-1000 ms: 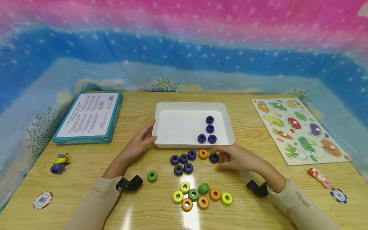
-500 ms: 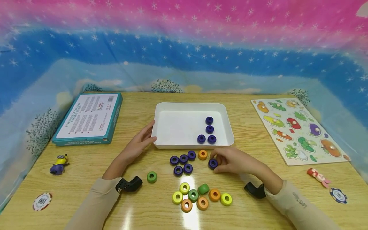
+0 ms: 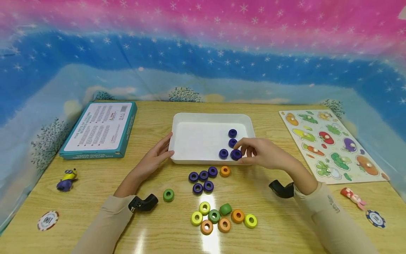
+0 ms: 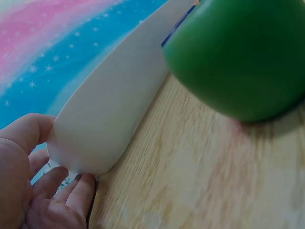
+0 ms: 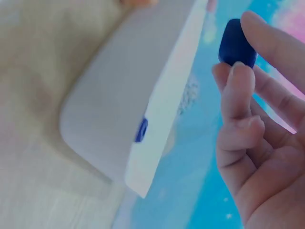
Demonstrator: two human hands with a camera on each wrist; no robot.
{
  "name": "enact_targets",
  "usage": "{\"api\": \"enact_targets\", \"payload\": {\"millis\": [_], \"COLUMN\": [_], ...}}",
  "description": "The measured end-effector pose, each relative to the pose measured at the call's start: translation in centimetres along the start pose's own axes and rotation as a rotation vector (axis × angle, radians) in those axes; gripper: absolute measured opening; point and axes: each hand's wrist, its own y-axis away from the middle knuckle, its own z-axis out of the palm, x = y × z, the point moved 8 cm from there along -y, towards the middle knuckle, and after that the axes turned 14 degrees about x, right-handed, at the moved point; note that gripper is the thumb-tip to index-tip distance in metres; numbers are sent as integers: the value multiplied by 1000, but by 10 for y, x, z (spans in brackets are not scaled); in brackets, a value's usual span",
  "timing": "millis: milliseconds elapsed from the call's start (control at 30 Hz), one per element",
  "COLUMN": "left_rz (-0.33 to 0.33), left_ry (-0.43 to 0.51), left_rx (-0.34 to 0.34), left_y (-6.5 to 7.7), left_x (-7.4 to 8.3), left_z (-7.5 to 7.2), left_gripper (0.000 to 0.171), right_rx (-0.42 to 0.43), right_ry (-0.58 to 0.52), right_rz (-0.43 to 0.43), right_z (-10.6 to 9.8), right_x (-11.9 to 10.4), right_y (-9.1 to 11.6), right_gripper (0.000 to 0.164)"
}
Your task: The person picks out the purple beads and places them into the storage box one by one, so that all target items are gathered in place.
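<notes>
My right hand (image 3: 264, 153) pinches a dark purple bead (image 3: 236, 154) between thumb and fingertips, above the near right part of the white tray (image 3: 190, 161). In the right wrist view, this bead (image 5: 237, 43) is raised over the tray's rim. Under and behind it, several purple beads (image 3: 223, 153) sit in the tray, one partly hidden. My left hand (image 3: 153, 155) touches the tray's left end with its thumb and fingertips; the left wrist view shows them against the outer wall (image 4: 95, 129).
Several purple beads (image 3: 204, 175) and an orange bead (image 3: 225, 171) lie before the tray. Nearer are green, yellow and orange beads (image 3: 224, 224), with one green bead (image 3: 168, 195) apart. A teal box (image 3: 98, 128), vegetable puzzle (image 3: 330, 141), small figures and chips lie at the sides.
My right hand has taken the purple bead from the table beside the orange one, lifting it forward over the tray. My left hand stays at the tray's left end.
</notes>
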Motion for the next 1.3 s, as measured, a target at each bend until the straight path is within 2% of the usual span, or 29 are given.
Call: {"api": "enact_targets", "payload": {"millis": [167, 300, 500, 833, 1133, 1300], "left_rz": [8, 15, -8, -11, -14, -15], "left_ry": [0, 0, 1, -5, -4, 8], "left_rx": [-3, -7, -1, -6, 0, -2], "left_y": [-2, -2, -3, 3, 4, 4], "left_x": [-7, -7, -5, 14, 14, 13], "left_z": [-2, -2, -2, 4, 4, 3], "left_gripper": [58, 58, 59, 58, 58, 58], "right_rx": [52, 40, -10, -53, -100, -112], "right_ry": [25, 39, 31, 50, 88, 101], "right_rz": [-41, -46, -4, -10, 51, 60], "right_z": [-1, 7, 21, 33, 39, 40], "right_x": [11, 20, 31, 36, 45, 47], "right_y": [-24, -39, -54, -62, -63, -63], "right_gripper": [32, 33, 31, 28, 29, 36]}}
